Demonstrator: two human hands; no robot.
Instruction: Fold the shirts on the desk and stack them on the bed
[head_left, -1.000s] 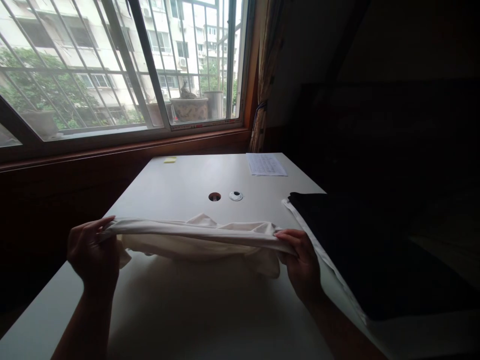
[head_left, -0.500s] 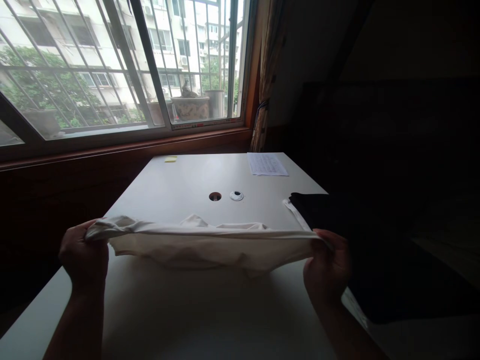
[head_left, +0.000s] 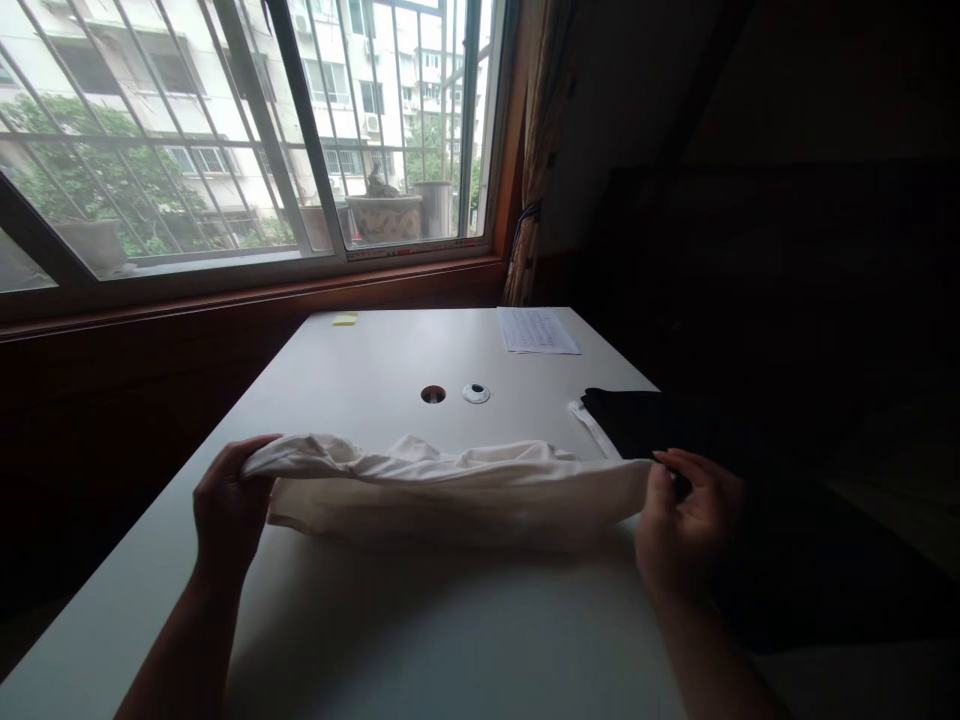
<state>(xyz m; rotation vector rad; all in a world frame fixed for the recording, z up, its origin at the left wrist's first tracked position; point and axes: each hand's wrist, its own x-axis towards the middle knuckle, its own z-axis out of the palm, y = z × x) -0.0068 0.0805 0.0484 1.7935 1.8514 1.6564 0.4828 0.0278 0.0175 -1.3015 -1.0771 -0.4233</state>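
A white cloth garment (head_left: 457, 500) stretches between my two hands above the white table (head_left: 360, 370). Its kind cannot be told from its folded, bunched shape. My left hand (head_left: 234, 495) is closed round its left end, where the fabric is crumpled along the top. At the other end, my right hand (head_left: 690, 520) pinches the corner between thumb and fingertips. The lower part of the cloth hangs in shadow, close to the tabletop. Just beyond my right hand lies a dark folded cloth (head_left: 630, 415), with a white strip of fabric (head_left: 592, 428) along its left edge.
Toward the far edge lie printed papers (head_left: 538, 330) and a yellow sticky note (head_left: 345, 320). A round hole (head_left: 433, 395) in the tabletop sits beside a white round cap (head_left: 476, 393). Behind the table are a barred window (head_left: 315, 130) and a tied curtain (head_left: 529, 200).
Both hands have shifted to the right with the white garment, the left hand farther. The stretched top edge has slackened into looser folds. My right hand's fingers have opened out somewhat.
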